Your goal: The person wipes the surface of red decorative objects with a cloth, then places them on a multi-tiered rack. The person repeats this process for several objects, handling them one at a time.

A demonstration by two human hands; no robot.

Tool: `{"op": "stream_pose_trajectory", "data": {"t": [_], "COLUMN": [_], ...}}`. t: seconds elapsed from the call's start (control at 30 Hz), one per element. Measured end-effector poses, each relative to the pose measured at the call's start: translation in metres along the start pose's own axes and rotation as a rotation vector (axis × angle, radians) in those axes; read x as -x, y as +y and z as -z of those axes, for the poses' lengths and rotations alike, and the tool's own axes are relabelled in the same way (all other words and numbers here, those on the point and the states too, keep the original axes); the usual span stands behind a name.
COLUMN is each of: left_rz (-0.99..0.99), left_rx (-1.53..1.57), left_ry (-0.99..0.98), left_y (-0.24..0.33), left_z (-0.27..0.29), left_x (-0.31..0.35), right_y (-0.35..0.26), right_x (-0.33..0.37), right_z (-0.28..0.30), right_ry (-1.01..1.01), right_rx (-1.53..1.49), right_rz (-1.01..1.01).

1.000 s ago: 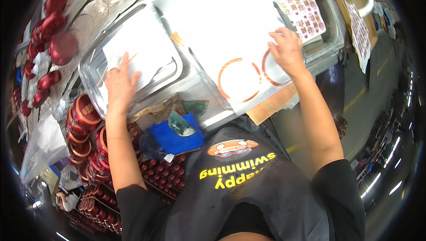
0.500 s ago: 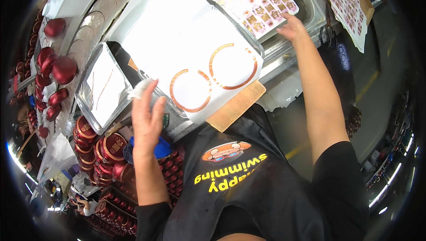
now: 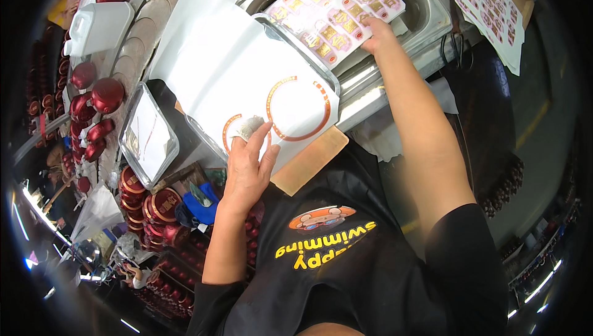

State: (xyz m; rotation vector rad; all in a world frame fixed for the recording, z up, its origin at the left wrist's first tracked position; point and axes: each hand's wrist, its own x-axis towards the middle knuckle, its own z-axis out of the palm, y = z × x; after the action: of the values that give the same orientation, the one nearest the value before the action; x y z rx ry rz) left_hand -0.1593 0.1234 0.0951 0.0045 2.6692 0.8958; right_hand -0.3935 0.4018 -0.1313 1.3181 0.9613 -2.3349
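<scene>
My left hand (image 3: 250, 172) lies over a white sheet (image 3: 216, 58), its fingers stretched out and thumb apart. White, cloth-like material (image 3: 248, 127) covers its fingertips; I cannot tell whether it is wrapped on or loose. Two orange-red ring-shaped decals are on the sheet: the right ring (image 3: 328, 110) shows almost whole, while the left ring (image 3: 227, 127) is partly hidden by my hand. My right hand (image 3: 378, 34) pinches the near right edge of a sheet of pink and gold decals (image 3: 333, 11) over a metal sink.
The metal sink's rim (image 3: 440, 24) is at the back right. A metal tray with white paper (image 3: 143, 132) sits left, beside red baubles (image 3: 108, 95) and a white jug (image 3: 99, 27). A tan board (image 3: 312, 161) juts out toward me. More printed sheets (image 3: 488, 14) hang far right.
My left hand has moved right, from beside the sheet onto the left ring. My right hand has closed on the decal sheet's edge, and that sheet has shifted left. The whole view has also shifted.
</scene>
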Motion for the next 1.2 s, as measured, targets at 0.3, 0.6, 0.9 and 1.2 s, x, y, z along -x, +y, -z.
{"op": "stream_pose_trajectory", "data": {"t": [0.3, 0.6, 0.9, 1.2], "left_rz": [0.008, 0.098, 0.031, -0.076], "left_rx": [-0.046, -0.059, -0.005, 0.107], "left_ry": [-0.048, -0.099, 0.017, 0.194], "left_y": [0.01, 0.02, 0.033, 0.028], "left_z": [-0.012, -0.017, -0.02, -0.042], "left_x": [-0.011, -0.007, 0.047, 0.092], "right_y": [-0.003, 0.0, -0.011, -0.032], "right_x": [-0.01, -0.002, 0.089, 0.12], "right_z": [0.011, -0.003, 0.006, 0.044], "right_ry": [0.018, 0.111, -0.203, -0.285], "right_rx": [-0.071, -0.011, 0.426, 1.59], "right_rz": [0.03, 0.121, 0.151, 0.908]}}
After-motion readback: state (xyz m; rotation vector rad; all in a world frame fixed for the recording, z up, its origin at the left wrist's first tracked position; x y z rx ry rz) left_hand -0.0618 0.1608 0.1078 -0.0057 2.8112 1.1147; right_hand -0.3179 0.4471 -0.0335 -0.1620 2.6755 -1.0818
